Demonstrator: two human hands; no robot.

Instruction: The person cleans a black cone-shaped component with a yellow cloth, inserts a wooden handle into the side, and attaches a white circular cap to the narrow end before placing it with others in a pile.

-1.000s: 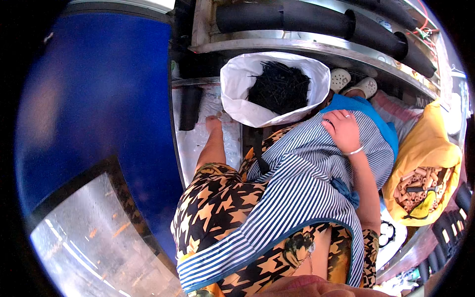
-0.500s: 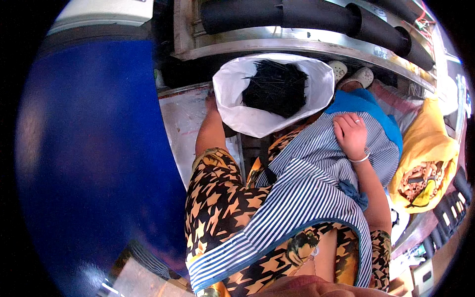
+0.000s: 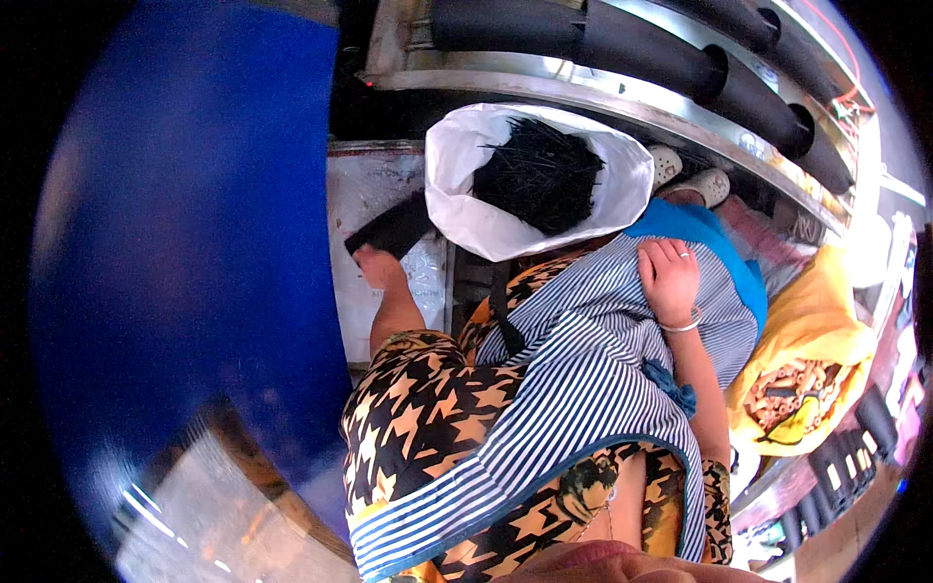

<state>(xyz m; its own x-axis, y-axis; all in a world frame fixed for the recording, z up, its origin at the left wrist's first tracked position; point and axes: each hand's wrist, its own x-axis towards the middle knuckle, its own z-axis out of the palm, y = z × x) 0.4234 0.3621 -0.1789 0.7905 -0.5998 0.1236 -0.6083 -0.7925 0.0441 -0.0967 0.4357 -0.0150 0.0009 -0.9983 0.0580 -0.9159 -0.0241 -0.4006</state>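
My left hand (image 3: 375,266) is stretched forward and closed on the near end of a flat black piece (image 3: 394,227), over a grey metal plate (image 3: 369,185). Just to its right stands a white bag (image 3: 466,209), open at the top and filled with thin black sticks (image 3: 539,173). My right hand (image 3: 667,276), with a bracelet and a ring, lies flat on my blue-and-white striped apron (image 3: 583,389) and holds nothing.
A big blue drum (image 3: 185,243) fills the left side. Black tubes (image 3: 680,58) lie on a metal rack (image 3: 583,92) at the top. A yellow bag (image 3: 826,340) with brown cylinders sits at the right. Two pale shoes (image 3: 690,175) show behind the white bag.
My left hand has drawn back toward me from beside the bag and now has the black piece, which lies slanted instead of upright. The right hand stays on the apron.
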